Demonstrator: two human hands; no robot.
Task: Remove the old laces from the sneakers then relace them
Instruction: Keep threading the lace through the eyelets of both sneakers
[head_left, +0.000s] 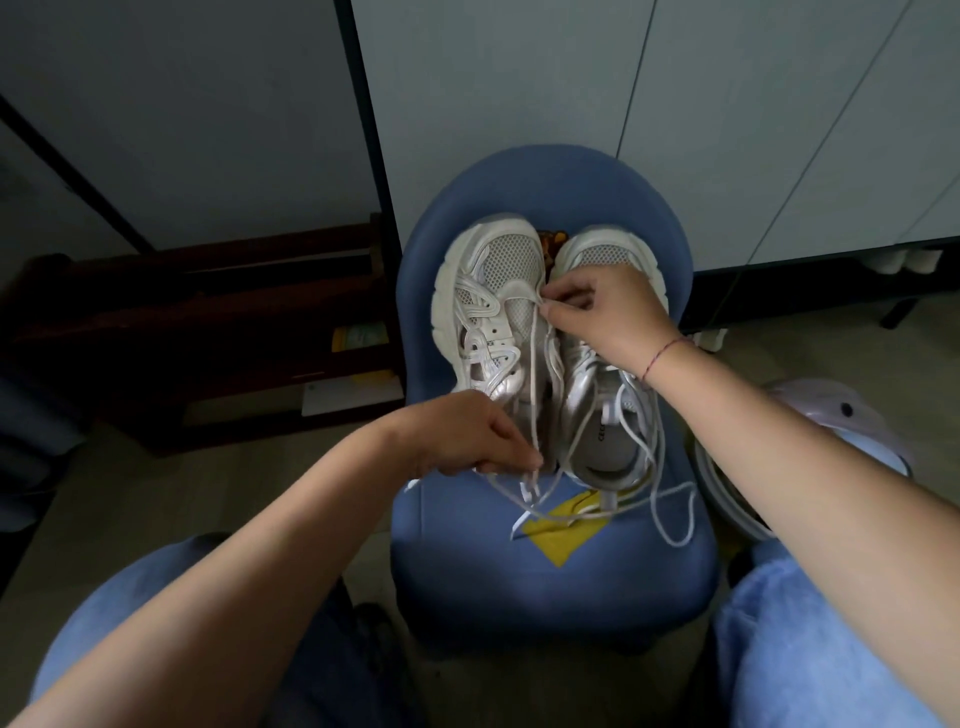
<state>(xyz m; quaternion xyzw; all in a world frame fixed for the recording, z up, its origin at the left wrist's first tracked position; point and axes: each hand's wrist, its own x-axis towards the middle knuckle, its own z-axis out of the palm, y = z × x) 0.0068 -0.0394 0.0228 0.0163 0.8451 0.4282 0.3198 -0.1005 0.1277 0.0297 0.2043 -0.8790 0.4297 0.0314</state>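
Two white mesh sneakers stand side by side on a blue padded stool (550, 582), toes pointing away from me. My right hand (602, 317) pinches a white lace (533, 353) at the lowest eyelets of the left sneaker (488, 306), near its toe. That lace runs straight down the tongue to my left hand (467, 436), which grips its lower part at the sneaker's heel. The right sneaker (602, 415) lies partly under my right wrist. Loose white laces (670, 499) trail over its heel and onto the stool seat.
A yellow patch (563, 535) marks the stool seat under the loose laces. A dark wooden rack (218, 332) stands to the left, white cabinet panels (571, 104) behind, and a pale round appliance (831, 415) on the floor to the right. My knees in blue jeans flank the stool.
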